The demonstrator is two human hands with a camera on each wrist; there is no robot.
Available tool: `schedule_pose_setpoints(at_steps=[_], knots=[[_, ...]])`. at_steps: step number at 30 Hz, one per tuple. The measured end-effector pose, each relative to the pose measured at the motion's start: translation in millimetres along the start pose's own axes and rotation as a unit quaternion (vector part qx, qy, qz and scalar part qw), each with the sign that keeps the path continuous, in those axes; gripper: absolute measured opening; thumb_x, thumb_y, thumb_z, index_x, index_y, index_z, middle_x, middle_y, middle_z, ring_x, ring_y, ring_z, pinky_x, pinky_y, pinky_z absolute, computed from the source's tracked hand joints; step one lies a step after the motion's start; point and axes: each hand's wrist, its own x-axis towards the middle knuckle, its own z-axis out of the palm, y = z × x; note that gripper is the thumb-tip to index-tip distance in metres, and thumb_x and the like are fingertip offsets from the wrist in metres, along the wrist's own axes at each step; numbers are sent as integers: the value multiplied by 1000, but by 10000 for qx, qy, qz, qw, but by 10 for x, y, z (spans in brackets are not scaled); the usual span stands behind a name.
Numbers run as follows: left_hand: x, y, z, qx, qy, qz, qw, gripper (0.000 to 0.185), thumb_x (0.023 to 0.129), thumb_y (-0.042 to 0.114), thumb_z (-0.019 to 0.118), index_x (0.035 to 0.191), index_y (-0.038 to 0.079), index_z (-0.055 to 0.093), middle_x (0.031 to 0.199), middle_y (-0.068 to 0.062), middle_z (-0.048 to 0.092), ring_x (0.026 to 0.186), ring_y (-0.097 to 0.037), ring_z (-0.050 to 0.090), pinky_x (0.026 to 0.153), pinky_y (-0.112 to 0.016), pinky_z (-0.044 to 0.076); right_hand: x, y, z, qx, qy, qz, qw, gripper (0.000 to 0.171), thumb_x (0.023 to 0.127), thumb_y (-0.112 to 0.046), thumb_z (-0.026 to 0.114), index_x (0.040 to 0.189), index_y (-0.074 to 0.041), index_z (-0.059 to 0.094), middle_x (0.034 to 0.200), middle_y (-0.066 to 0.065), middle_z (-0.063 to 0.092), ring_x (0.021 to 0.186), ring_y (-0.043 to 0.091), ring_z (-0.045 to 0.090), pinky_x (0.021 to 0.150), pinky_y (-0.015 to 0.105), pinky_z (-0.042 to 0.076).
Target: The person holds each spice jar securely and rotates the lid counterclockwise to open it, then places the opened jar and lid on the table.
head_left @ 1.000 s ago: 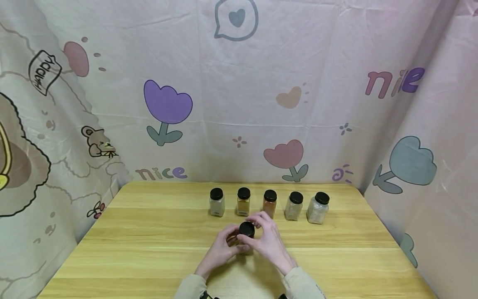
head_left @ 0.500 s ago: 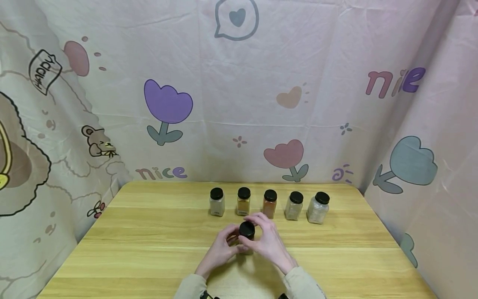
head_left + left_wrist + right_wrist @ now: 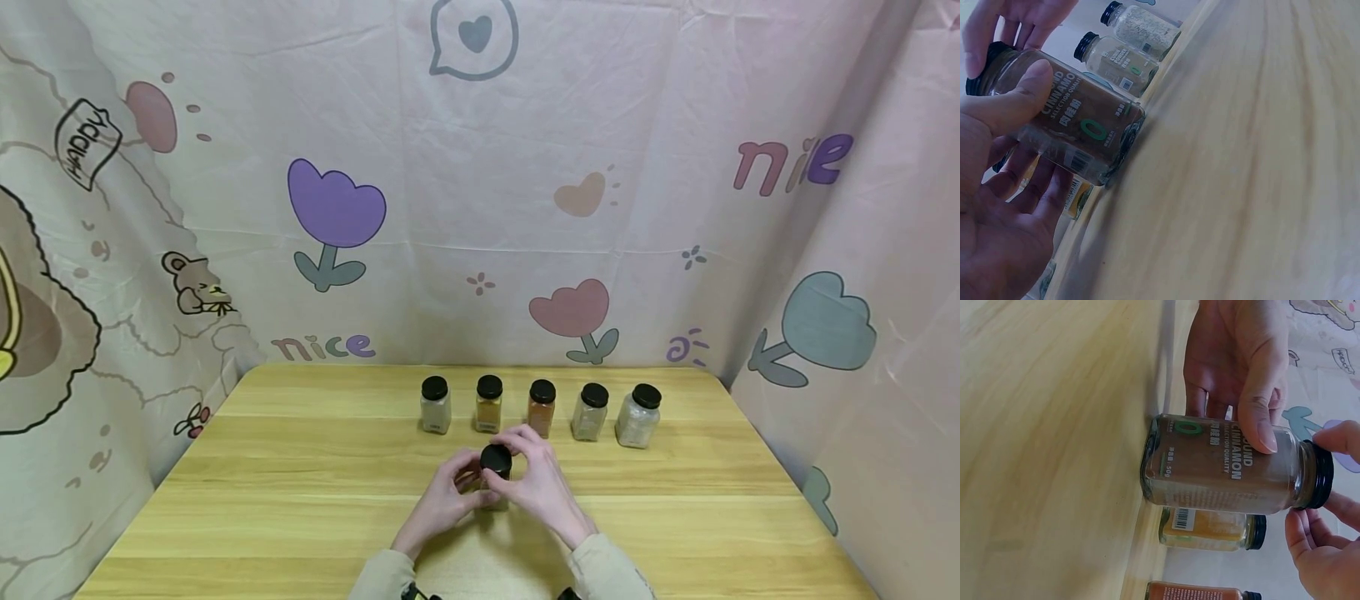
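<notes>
- In the head view, the left hand [image 3: 442, 500] and the right hand [image 3: 540, 483] are covering most of the cinnamon jar [image 3: 1210, 475], which is standing upright at six o'clock.
- Whether its base is pressing on the table [image 3: 300, 483] is hard to tell.
- The left thumb is hiding the start of the word above "CINNAMON" in both wrist views.
- The left wrist view's top edge is cutting off the right hand; the right wrist view's bottom edge is cutting off an orange-brown jar [image 3: 1197, 591].
- The left hand is reaching in from seven o'clock, thumb and fingers gripping the jar's body from opposite sides.
- The right hand is reaching in from five o'clock, pinching the black lid [image 3: 496, 460] between thumb and fingertips.
- Five other jars [image 3: 542, 410] are standing in a row, from half past ten to just past two o'clock of the cinnamon jar.
</notes>
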Motion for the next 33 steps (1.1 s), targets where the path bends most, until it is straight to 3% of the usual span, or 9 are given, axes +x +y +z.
schedule_pose_setpoints(at_steps=[3,9,19,27,33], knots=[[4,-7,-1,-34,-12,0,10000,49,83,11,81,128,1,62,126,-21,63,113,-2,61,107,-16,47,3,-4,-4,39,-88,55,9999,45,70,-6,87,113,-5,72,108,3,67,94,17,63,84,28,58],[3,1,1,-112,-16,-126,9999,48,83,10,81,126,1,62,126,-21,65,112,0,61,106,-12,45,2,-25,9,25,-54,563,9984,53,68,-21,93,114,-7,72,108,-3,64,98,14,59,86,24,50],[2,-2,-2,-14,-14,51,10000,49,83,12,81,128,2,62,125,-21,63,111,-2,61,106,-16,48,4,10,10,-66,-73,215,9997,44,71,-8,87,112,-2,73,106,3,66,93,14,60,82,27,55],[7,-9,4,-52,-2,-9,10000,48,82,9,81,125,1,63,124,-21,65,110,0,61,105,-13,47,-12,-18,6,-77,-160,765,9969,59,69,-26,93,119,-6,70,109,-1,62,100,16,57,88,26,50],[8,-8,3,-45,-23,-11,10000,48,83,11,81,126,1,62,126,-21,64,112,-1,61,105,-13,46,-6,-19,6,-153,-98,789,9967,50,70,-24,92,112,-8,72,102,-3,61,94,12,56,84,26,50]])
